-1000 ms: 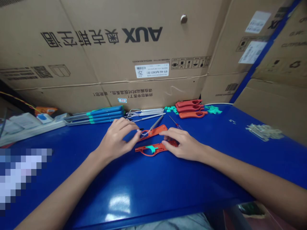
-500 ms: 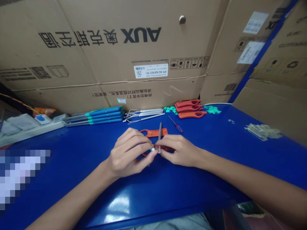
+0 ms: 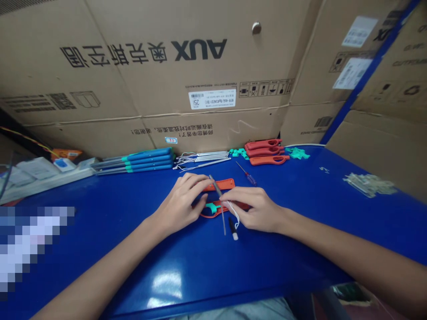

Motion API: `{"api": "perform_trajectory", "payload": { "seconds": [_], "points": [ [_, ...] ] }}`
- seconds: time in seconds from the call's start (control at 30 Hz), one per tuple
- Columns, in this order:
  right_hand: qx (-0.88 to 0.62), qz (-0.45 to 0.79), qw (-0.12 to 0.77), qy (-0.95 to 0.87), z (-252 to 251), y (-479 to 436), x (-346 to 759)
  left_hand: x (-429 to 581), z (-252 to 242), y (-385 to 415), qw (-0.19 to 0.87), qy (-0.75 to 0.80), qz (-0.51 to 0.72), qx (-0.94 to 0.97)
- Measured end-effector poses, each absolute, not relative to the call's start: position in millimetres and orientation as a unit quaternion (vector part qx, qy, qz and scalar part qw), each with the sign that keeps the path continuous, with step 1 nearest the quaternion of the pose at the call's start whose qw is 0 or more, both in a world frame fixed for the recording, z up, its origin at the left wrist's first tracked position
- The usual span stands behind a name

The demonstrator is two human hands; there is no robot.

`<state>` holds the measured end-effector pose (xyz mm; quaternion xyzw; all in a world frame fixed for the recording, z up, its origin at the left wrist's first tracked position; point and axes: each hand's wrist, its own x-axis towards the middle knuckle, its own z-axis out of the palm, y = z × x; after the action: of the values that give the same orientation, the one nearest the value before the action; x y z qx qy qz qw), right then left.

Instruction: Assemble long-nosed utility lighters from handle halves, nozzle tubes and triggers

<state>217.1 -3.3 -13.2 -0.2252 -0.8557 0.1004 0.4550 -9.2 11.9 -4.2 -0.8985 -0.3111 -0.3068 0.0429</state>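
Note:
An orange plastic handle half (image 3: 213, 210) with a small green insert (image 3: 211, 207) lies on the blue table (image 3: 213, 262) between my hands. A thin grey metal rod (image 3: 220, 204) with a white cord and a black-and-white tip (image 3: 232, 228) crosses it. My left hand (image 3: 182, 203) rests its curled fingers on the handle half and steadies the rod's upper part. My right hand (image 3: 255, 207) pinches the rod and cord over the handle half. A second orange handle half (image 3: 223, 183) lies just behind.
At the back edge lie blue-handled tools (image 3: 143, 160), several wire rods (image 3: 202, 158), a stack of orange handle halves (image 3: 265, 151), green inserts (image 3: 296, 153) and a small screwdriver (image 3: 247, 174). Cardboard boxes (image 3: 187, 71) wall the rear and right. Pale small parts (image 3: 368, 183) sit at right.
The rod went from lying by the rear handle half, to upright between my hands, to slanting across the near handle half; its cord tip now lies on the table.

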Motion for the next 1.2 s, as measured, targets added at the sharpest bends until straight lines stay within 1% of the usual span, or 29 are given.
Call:
{"api": "perform_trajectory", "payload": {
  "seconds": [0.07,0.2,0.33,0.53,0.63,0.7,0.87,1.07,1.2],
  "points": [
    [-0.217,0.123,0.452,-0.856,-12.4,-4.7,216.6,-9.0,-7.9,13.2,0.042,-0.315,-0.289,-0.903],
    [-0.206,0.164,0.456,-0.85,-10.2,-7.3,216.0,-7.8,-7.4,12.3,0.056,-0.292,-0.293,-0.909],
    [-0.229,0.191,0.439,-0.848,-6.5,-8.5,216.4,-8.9,-1.0,11.6,0.072,-0.29,-0.283,-0.911],
    [-0.243,0.195,0.463,-0.83,-10.0,-0.8,218.3,-17.4,7.7,15.3,0.121,-0.297,-0.283,-0.904],
    [-0.274,0.161,0.461,-0.828,-11.6,3.8,220.7,-19.8,10.2,16.4,0.121,-0.306,-0.279,-0.902],
    [-0.307,0.164,0.453,-0.821,-10.7,5.2,223.0,-20.3,11.0,16.3,0.11,-0.317,-0.27,-0.902],
    [-0.346,0.266,0.455,-0.776,-6.6,5.8,229.7,-21.9,12.7,15.3,0.086,-0.349,-0.252,-0.898],
    [-0.337,0.231,0.458,-0.79,-2.0,7.5,233.9,-26.5,13.4,16.8,0.092,-0.367,-0.228,-0.897],
    [-0.309,0.184,0.455,-0.815,-0.9,7.2,233.2,-26.9,13.8,16.5,0.105,-0.392,-0.216,-0.888]
  ]
}}
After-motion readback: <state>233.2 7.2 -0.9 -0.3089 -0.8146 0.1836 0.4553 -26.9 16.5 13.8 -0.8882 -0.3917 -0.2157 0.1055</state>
